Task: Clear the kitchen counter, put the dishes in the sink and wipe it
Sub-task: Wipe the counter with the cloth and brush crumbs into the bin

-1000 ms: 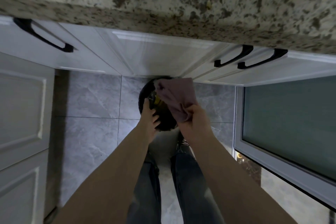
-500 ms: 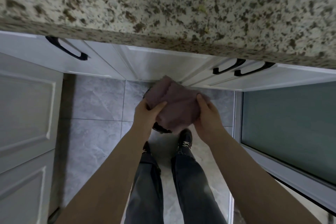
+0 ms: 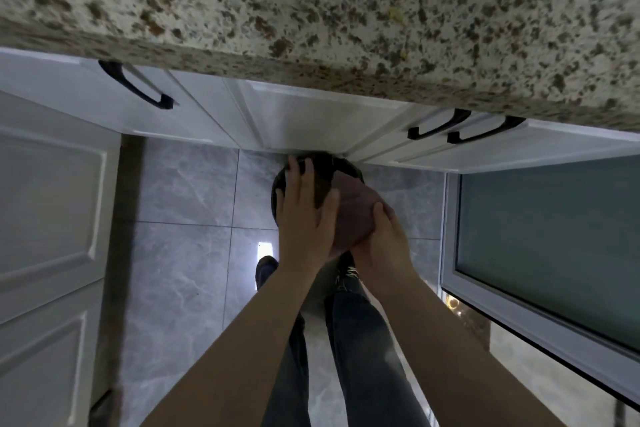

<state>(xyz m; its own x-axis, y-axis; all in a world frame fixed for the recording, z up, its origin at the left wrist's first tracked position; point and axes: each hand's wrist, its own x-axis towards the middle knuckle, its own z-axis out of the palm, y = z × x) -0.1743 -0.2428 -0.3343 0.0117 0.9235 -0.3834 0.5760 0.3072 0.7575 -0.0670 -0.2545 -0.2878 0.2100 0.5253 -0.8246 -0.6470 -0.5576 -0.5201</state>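
The counter (image 3: 346,10) filled the top of the view, its speckled stone bare in the part that showed, and its front edge hung over white cabinets (image 3: 311,118) with black handles (image 3: 436,123). Below lay the grey tiled floor (image 3: 180,191), and against the cabinet foot stood a dark round bin (image 3: 317,168), directly beneath the hands. The cloth (image 3: 353,215), a bunched mauve wad, sat over the bin's right half, well below counter level and nearer the person than the counter edge. It had no clear long axis, only a rounded lump. The left hand (image 3: 303,215) lay with fingers spread and fairly straight across the bin's mouth, its thumb side touching the cloth's left flank. The right hand (image 3: 382,246) cupped the cloth from beneath and to the right, thumb pressed over its near edge, so this hand carried it. Judging by that, the wiping step turned on lifting the cloth up and forward to the counter, and the right hand was the one placed to do it
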